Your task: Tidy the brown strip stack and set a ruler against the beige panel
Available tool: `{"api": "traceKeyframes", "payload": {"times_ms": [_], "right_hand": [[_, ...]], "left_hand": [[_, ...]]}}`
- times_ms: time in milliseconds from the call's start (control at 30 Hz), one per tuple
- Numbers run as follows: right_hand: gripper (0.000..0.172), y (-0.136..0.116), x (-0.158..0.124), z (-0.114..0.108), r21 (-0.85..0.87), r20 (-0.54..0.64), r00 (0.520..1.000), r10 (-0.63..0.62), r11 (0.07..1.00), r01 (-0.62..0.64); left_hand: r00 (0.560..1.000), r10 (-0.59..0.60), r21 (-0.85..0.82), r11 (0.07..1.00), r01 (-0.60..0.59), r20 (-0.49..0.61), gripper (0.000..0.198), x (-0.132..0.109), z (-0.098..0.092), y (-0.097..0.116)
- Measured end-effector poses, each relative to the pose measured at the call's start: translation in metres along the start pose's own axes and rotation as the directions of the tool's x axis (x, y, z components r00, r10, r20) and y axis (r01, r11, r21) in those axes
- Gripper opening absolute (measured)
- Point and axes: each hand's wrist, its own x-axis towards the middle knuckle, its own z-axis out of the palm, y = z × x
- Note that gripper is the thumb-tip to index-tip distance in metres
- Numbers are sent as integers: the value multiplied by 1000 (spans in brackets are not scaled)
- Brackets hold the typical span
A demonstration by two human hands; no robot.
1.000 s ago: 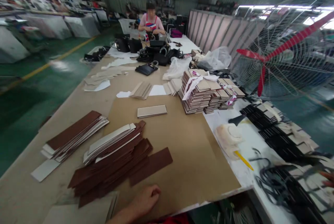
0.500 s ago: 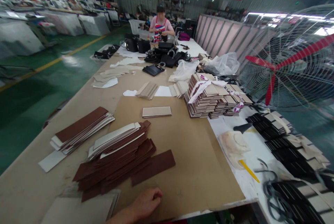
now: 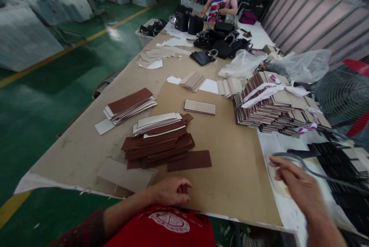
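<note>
Grey strap (image 3: pixel 325 178) in right hand (image 3: pixel 301 185), left hand (image 3: pixel 172 191) near edge (image 3: pixel 233 218), bare board (image 3: pixel 233 162)

Hands, two: left hand (image 3: pixel 172 191), right hand (image 3: pixel 301 185). Grey strap (image 3: pixel 327 178), one. Brown-and-white piles (image 3: pixel 161 142), two. Plastic bags (image 3: pixel 244 65), two. Fan (image 3: pixel 344 92), one. Co-worker (image 3: pixel 220 4), one. Purple bundle (image 3: pixel 248 17), one. Black bags (image 3: pixel 223 48) on the table, at least five, overlap leaving their exact number uncertain.

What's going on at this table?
One person's right hand grips a thin dark strip over the right side of the table. The left hand, loosely curled, lies near the front edge. Beyond it sits a pile of brown strips; a tied stack of panels stands further right. At the far end, another person handles something dark behind black bags.
</note>
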Motion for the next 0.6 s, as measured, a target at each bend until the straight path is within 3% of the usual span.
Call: {"api": "traceKeyframes", "payload": {"times_ms": [133,200,233,300,400,500,600], "right_hand": [[51,-12,-1,117,51,308,943,123,988,-146],[56,-7,-3,162,18,389,908,152,985,-173],[56,-3,-4,179,-21,365,914,176,983,-181],[57,3,-3,206,-134,327,933,149,985,-110],[55,7,0,236,-193,364,924,115,980,-46],[52,2,-1,259,-198,424,902,84,980,2],[50,-5,-6,272,-203,446,890,91,979,2]], "left_hand": [[987,-9,-99,995,-7,-158,47,-35,-36,-14],[959,-40,-89,996,16,-279,46,-50,-55,-32],[939,-56,-63,997,37,-340,46,-55,-65,-43],[868,-32,86,993,85,-495,46,-62,-81,-63],[774,157,426,891,156,-613,50,-61,-91,-79],[742,231,630,712,311,-629,65,-51,-86,-77],[721,200,667,595,449,-663,89,-35,-77,-71]]}}
